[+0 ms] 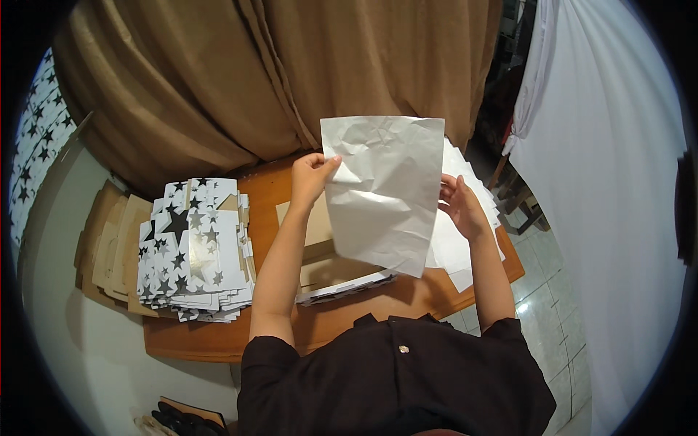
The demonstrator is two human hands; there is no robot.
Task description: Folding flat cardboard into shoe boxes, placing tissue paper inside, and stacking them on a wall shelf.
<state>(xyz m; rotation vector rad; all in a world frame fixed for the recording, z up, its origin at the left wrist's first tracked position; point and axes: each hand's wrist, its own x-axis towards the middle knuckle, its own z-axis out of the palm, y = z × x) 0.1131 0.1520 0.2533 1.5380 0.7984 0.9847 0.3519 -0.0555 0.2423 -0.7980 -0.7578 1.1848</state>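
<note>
A crumpled white sheet of paper (382, 192) is held upright above the table, its creases catching the light. My left hand (313, 176) pinches its upper left edge between thumb and fingers. Beside the right edge is my right hand (464, 207), its fingers loosely apart and not closed on the paper. Partly hidden below the sheet sits an open cardboard box (320, 272), brown inside, with a star-patterned white near side. A pile of white sheets (454, 254) lies at the right, behind my right hand.
Flattened star-printed cardboard pieces (193, 251) are stacked high on the left of the wooden table (211, 347), with plain brown cardboard (113, 247) beside them. Brown curtains (254, 80) hang behind the table. A white cloth (589, 182) hangs at the right over a tiled floor (542, 291).
</note>
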